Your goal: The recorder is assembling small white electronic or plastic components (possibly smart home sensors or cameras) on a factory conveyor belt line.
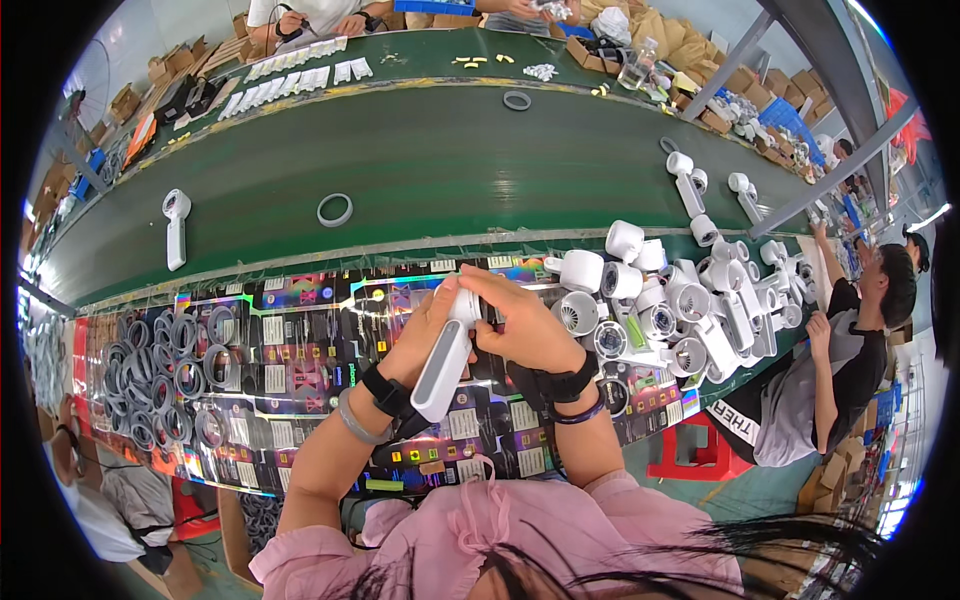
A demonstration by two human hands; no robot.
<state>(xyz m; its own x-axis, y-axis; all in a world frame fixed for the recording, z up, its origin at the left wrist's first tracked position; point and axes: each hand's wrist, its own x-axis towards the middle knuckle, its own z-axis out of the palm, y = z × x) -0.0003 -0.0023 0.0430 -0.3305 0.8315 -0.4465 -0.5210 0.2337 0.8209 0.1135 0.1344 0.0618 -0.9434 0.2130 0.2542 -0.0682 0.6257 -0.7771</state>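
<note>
Left hand (425, 320) and right hand (525, 325) are both wrapped around the head of a white handheld fan (442, 370), above the worktop (290, 380), its handle slanting toward the body. Good handling probably means steadying with the left while the right presses evenly, never forcing one side.

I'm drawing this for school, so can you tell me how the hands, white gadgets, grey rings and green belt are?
Left hand: closed on the held gadget
Right hand: closed on it too
Held gadget: gripped at one end, grey strip showing
Gadget pile: jumbled, pointing different ways
Belt gadget: lying alone
Ring heap: loose, overlapping
Green belt: moving or stopped, can't tell
</note>
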